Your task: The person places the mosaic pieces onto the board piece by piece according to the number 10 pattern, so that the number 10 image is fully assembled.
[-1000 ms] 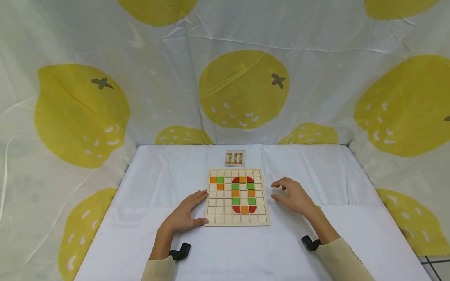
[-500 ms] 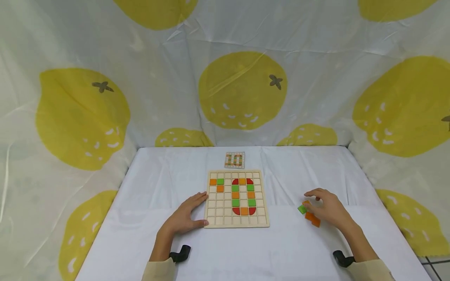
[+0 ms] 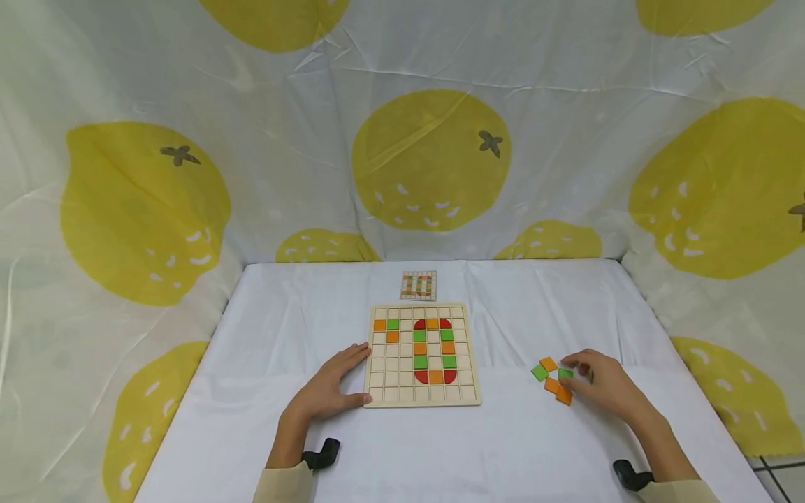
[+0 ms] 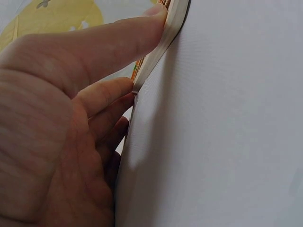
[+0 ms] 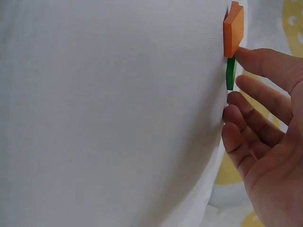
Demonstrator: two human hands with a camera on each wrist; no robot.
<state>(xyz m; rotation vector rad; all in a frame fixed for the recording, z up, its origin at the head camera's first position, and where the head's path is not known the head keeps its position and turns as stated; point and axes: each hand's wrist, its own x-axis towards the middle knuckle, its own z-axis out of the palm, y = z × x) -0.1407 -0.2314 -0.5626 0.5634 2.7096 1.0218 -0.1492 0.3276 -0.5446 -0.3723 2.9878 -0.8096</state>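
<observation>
My left hand (image 3: 328,383) rests at the left edge of a square wooden grid board (image 3: 400,391), fingers and thumb spread along its rim. In the left wrist view the thumb (image 4: 137,38) lies on the edge of the board (image 4: 165,45). Red, orange and green pieces on the board form a ring at right. Two orange tiles and a green one lie at its upper left. My right hand (image 3: 600,381) is over loose tiles on the cloth, thumb and index finger around a green tile (image 3: 565,374). The right wrist view shows the fingertips just above this green tile (image 5: 230,73).
Beside the right hand lie another green tile (image 3: 539,372) and orange tiles (image 3: 548,364), two of them touching or overlapping. A small pattern card (image 3: 418,286) stands behind the board. White cloth (image 3: 503,447) covers the table, and a lemon-print curtain (image 3: 553,161) surrounds it.
My right hand has moved from beside the board rightward to the loose tiles, uncovering several of them. The left hand has stayed at the board's edge.
</observation>
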